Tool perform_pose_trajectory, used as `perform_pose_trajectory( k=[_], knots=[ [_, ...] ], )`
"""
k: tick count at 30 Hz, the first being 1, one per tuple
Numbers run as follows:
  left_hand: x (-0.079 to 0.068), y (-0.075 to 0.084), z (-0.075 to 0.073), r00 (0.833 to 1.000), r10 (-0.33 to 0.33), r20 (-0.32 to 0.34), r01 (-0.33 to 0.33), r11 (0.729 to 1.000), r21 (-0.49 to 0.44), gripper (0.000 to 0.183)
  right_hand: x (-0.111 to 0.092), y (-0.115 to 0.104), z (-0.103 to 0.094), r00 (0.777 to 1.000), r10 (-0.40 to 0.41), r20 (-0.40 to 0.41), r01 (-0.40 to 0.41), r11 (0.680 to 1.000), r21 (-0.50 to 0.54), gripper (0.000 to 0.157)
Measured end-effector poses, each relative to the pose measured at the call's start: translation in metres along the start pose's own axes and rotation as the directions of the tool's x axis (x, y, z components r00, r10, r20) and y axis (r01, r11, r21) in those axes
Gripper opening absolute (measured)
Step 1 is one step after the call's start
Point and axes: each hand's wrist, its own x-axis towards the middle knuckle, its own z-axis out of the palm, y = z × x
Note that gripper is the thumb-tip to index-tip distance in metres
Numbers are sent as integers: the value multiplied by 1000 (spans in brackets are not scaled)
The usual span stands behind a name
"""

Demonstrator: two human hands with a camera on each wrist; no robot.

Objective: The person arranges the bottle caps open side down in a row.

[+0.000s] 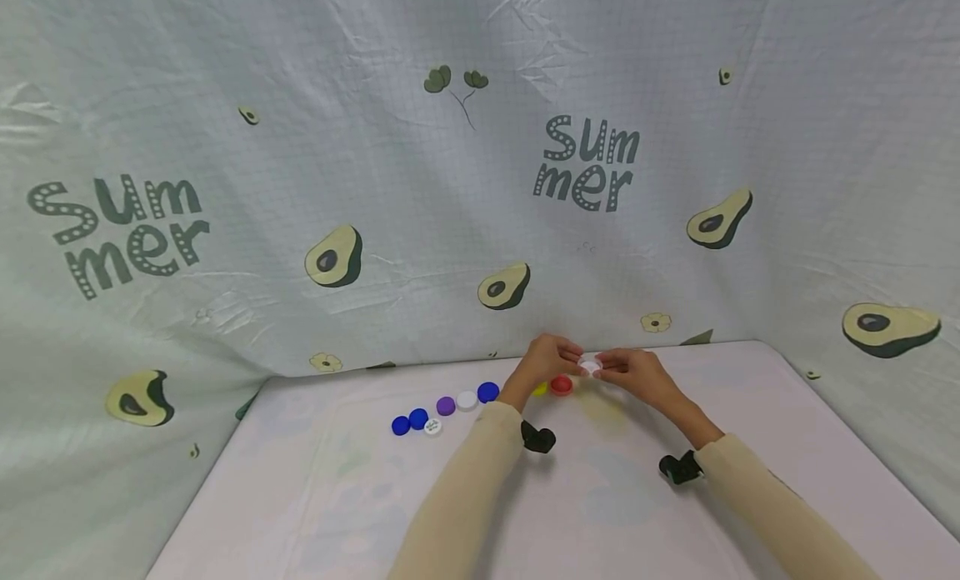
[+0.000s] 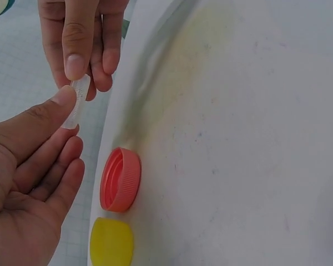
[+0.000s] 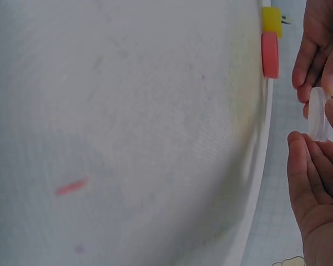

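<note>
Both hands hold one white ribbed bottle cap (image 1: 590, 363) between them, at the far edge of the table. On its left side, my left hand (image 1: 546, 363) pinches it with thumb and fingers. The right hand (image 1: 636, 374) grips the opposite side the same way. In the left wrist view the cap (image 2: 77, 105) appears tilted nearly edge-on between the two thumbs. The right wrist view shows the same cap (image 3: 317, 114) with fingertips at both ends. A red cap (image 1: 561, 386), hollow side showing, lies just below the hands beside a yellow cap (image 1: 540, 389), partly hidden by the left hand.
Leftward along the white table (image 1: 337, 497) runs a slanting row of caps: a blue cap (image 1: 488, 392), a white cap (image 1: 467, 401), a purple cap (image 1: 446, 406) and two more blue ones. A printed white cap (image 1: 432, 427) lies below them. A patterned curtain (image 1: 420, 188) hangs behind.
</note>
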Motion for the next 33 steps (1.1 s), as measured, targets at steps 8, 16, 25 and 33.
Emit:
perform_pose_trajectory(
  k=[8, 16, 25, 33],
  knots=[
    [-1, -2, -3, 1000, 1, 18, -1, 1000, 15, 34, 6, -1, 3, 1000, -1, 23, 2, 1000, -14, 37],
    [4, -2, -3, 996, 61, 67, -71, 986, 150, 28, 9, -1, -1, 998, -10, 61, 11, 1000, -29, 32],
    [7, -6, 10, 999, 23, 43, -32, 975, 220, 27, 12, -5, 6, 990, 96, 105, -86, 992, -92, 27],
    [7, -3, 15, 998, 32, 61, -50, 947, 316, 30, 12, -8, 7, 981, 120, 149, -104, 988, -110, 29]
  ],
)
